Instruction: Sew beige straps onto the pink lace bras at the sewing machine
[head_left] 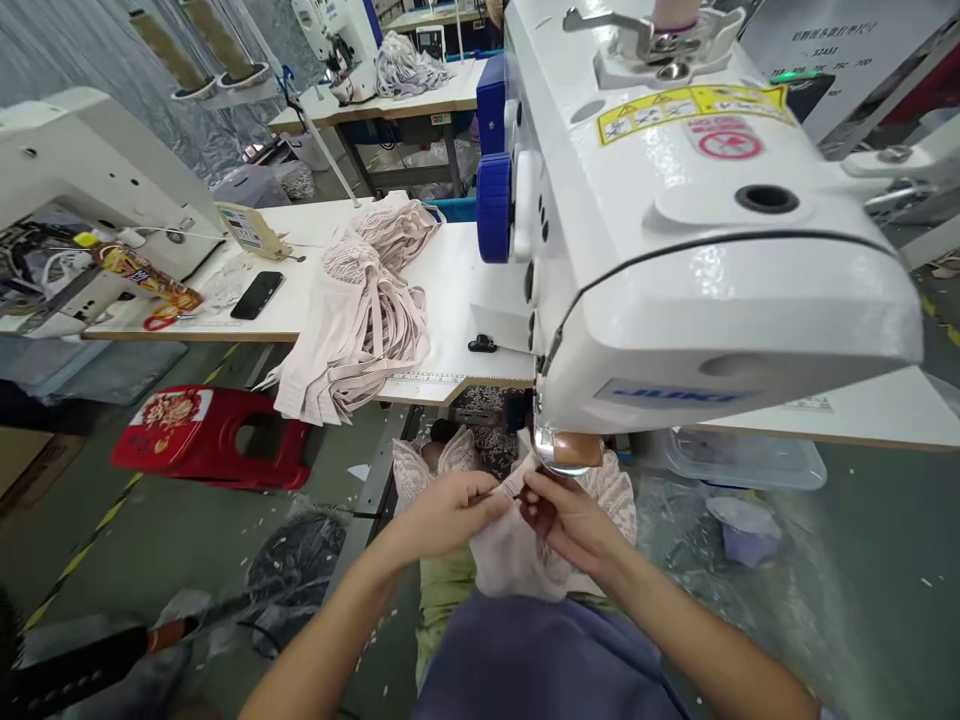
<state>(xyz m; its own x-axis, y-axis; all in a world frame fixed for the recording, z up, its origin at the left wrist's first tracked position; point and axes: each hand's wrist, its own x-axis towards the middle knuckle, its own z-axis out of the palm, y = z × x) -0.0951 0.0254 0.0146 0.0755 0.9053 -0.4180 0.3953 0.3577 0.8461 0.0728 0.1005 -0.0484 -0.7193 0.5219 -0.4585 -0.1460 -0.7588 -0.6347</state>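
Observation:
A pale pink lace bra (510, 560) hangs over my lap, just below the head of a white sewing machine (705, 300). My left hand (448, 512) pinches a narrow band of the bra between thumb and fingers. Close beside it, my right hand (570, 518) grips the same band near the machine's needle end, its fingertips curled and partly hidden. Lace parts of the bra spread out on both sides of my hands. The metal and brown guard (568, 450) at the needle end sits right above my right fingers and hides the needle.
A pile of pale pink bras (360, 320) lies on the white table at left, by a black phone (257, 295), a drink bottle (150, 275) and red-handled scissors (160, 318). A red stool (202, 440) stands on the floor. A clear plastic bin (750, 460) is below the table at right.

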